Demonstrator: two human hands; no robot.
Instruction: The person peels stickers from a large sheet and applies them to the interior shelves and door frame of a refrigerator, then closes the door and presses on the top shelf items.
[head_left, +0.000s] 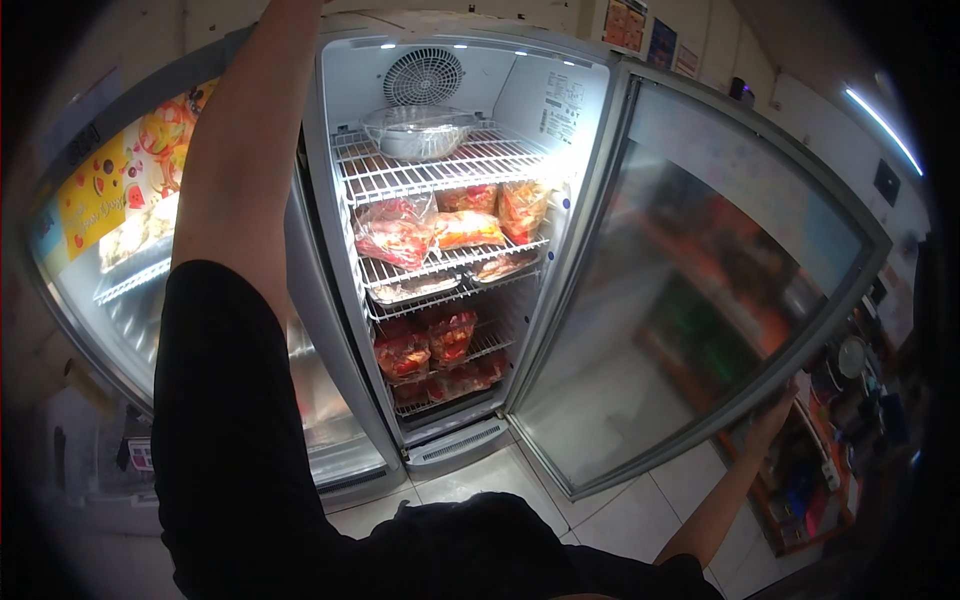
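Note:
An upright display fridge (330,240) stands in front of me with its glass door (690,270) swung wide to the right. My right hand (772,420) is at the door's outer edge, fingers curled against the frame and partly hidden. My left arm reaches up past the fridge's left side; its hand is beyond the top of the view. On the top wire shelf (450,172) sits a round container with a clear plastic cover (420,133). Below are plastic bags of red and orange food (470,228), film-covered trays (415,290) and more bags of red food (405,355).
A second lit display fridge (130,240) with a fruit-printed panel adjoins on the left, partly behind my arm. Pale tiles (620,520) cover the floor. A cluttered wooden shelf unit (800,500) is past the door on the right. A fan grille (424,77) is inside the fridge top.

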